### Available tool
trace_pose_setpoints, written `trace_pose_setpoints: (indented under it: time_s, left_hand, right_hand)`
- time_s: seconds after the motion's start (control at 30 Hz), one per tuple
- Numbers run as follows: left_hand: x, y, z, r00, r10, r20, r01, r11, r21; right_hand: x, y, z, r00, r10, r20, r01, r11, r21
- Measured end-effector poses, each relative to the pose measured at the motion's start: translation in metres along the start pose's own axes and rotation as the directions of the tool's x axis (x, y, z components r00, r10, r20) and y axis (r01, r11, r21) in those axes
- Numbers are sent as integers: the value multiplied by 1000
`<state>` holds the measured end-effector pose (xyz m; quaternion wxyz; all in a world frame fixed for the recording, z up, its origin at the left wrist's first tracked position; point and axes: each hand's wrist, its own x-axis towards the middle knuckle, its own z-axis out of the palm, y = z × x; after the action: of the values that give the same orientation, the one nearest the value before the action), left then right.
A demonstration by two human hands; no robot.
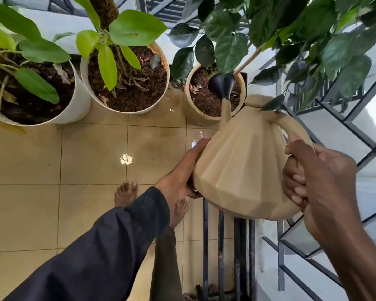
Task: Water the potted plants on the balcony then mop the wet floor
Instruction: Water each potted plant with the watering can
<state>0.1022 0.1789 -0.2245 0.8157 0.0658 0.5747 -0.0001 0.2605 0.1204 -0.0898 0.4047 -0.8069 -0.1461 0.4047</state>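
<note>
The right hand (pixel 319 181) had its fingers curled round the arched handle (pixel 291 124) of the beige faceted plastic watering can (pixel 241 170); the left hand (pixel 182 172) pressed flat, fingers straight, on its side at 9 o'clock. The stiff can probably was heavy with moving water, so handle plus side support seemed wise. Its black sprinkler head (pixel 220 84) hung over the ribbed beige pot (pixel 201 118) at 12 o'clock.

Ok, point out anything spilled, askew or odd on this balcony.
Small puddles glint on the floor tiles, one mid-floor and one by the left hand; they look like spilled water. Nothing else stands out. The watering can is tilted, apparently on purpose, with its rose over the ribbed pot.
</note>
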Motion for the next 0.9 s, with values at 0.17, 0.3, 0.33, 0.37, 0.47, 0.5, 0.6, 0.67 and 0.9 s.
trace_pose_setpoints:
  time_s: [0.17, 0.3, 0.33, 0.37, 0.47, 0.5, 0.6, 0.67, 0.9]
  left_hand:
    - [0, 7, 1, 1000, 19, 10, -19, 999, 43]
    - [-2, 10, 3, 1000, -10, 2, 10, 1000, 30]
    - [-2, 10, 2, 1000, -18, 8, 18, 1000, 19]
    - [-2, 10, 2, 1000, -22, 10, 22, 1000, 18]
    - [-4, 12, 1, 1000, -18, 4, 18, 1000, 19]
    - [-4, 13, 1, 1000, -11, 5, 11, 1000, 21]
    - [-6, 16, -1, 1000, 19, 1, -19, 999, 38]
    - [-6, 18, -3, 1000, 28, 2, -28, 998, 48]
    - [-9, 22, -4, 999, 34, 7, -34, 997, 67]
  right_hand:
    - [2, -3, 0, 1000, -7, 0, 7, 999, 44]
    - [4, -5, 1, 1000, -3, -4, 3, 999, 48]
    - [5, -5, 2, 1000, -1, -3, 1, 999, 51]
    - [5, -6, 2, 1000, 1, -2, 0, 999, 54]
    - [6, -8, 5, 1000, -2, -2, 2, 998, 60]
    - [6, -8, 6, 1000, -4, -4, 4, 998, 60]
    - [7, -7, 8, 1000, -11, -10, 11, 998, 62]
    - [8, -6, 9, 1000, -9, -18, 10, 998, 65]
    - [8, -3, 11, 1000, -6, -1, 6, 995, 95]
